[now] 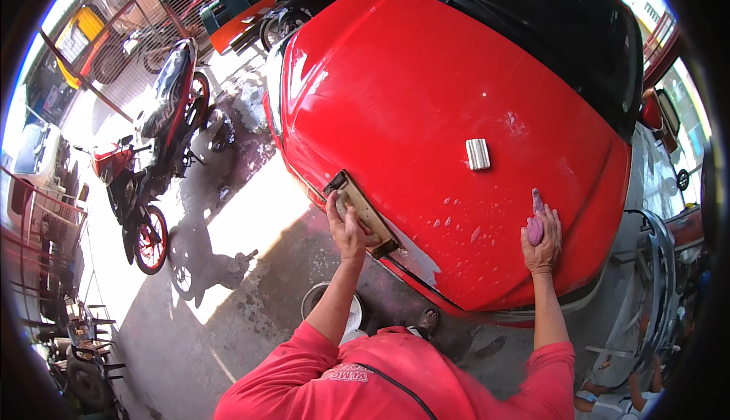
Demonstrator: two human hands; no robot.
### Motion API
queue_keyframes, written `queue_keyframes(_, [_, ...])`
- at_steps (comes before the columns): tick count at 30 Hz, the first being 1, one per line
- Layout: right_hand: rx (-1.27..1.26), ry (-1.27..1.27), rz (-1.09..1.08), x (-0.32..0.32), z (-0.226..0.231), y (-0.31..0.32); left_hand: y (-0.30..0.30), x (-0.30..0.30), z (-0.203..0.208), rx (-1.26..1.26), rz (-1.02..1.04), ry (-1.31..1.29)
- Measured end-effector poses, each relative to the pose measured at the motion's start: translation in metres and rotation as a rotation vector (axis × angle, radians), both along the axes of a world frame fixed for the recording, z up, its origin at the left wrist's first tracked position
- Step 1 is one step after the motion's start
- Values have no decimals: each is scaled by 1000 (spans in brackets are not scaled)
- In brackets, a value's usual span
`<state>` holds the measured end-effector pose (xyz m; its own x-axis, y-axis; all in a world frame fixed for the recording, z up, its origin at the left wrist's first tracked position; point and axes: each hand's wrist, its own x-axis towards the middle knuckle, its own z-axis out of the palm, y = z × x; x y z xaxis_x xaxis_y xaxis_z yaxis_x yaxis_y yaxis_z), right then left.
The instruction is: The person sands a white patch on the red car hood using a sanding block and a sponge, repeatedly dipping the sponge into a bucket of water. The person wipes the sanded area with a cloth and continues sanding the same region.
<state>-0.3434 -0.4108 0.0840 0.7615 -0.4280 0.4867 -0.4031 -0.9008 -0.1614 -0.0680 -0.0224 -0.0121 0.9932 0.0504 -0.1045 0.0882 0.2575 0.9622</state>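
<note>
A red car hood (395,100) fills the middle of the view, with water drops and a wet, whitish patch toward its front edge. My left hand (348,228) grips a long sanding block (366,214), tan on top with dark ends, lying along the front left edge of the hood. Over the right front of the hood, my right hand (543,251) is closed around a purple-pink sponge-like pad (535,230); a greyish-purple tip shows beyond the fingers. Farther up on the hood lies a small ridged silver-white block (477,154), touched by neither hand.
Below my left forearm a round bucket (312,296) stands on the grey floor. A red and black motorcycle (156,135) is parked at the left, another motorcycle (293,9) behind the car. Curved bumper-like parts (660,283) stand at the right. Wire mesh fencing (122,32) runs at the far left.
</note>
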Motion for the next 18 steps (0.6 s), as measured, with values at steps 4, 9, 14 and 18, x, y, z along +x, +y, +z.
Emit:
queue_keyframes(4, [-20, -5, 11, 1, 6, -4, 20, 69, 15, -24, -38, -73])
queue_keyframes(9, [30, -44, 33, 22, 0, 8, 91, 238, 67, 137, 103, 44])
queue_keyframes(14, [-19, -36, 24, 15, 4, 1, 31, 67, -21, 237, 40, -148])
queue_keyframes(18, [-19, -1, -12, -4, 7, -3, 13, 40, 0, 90, -64, -24])
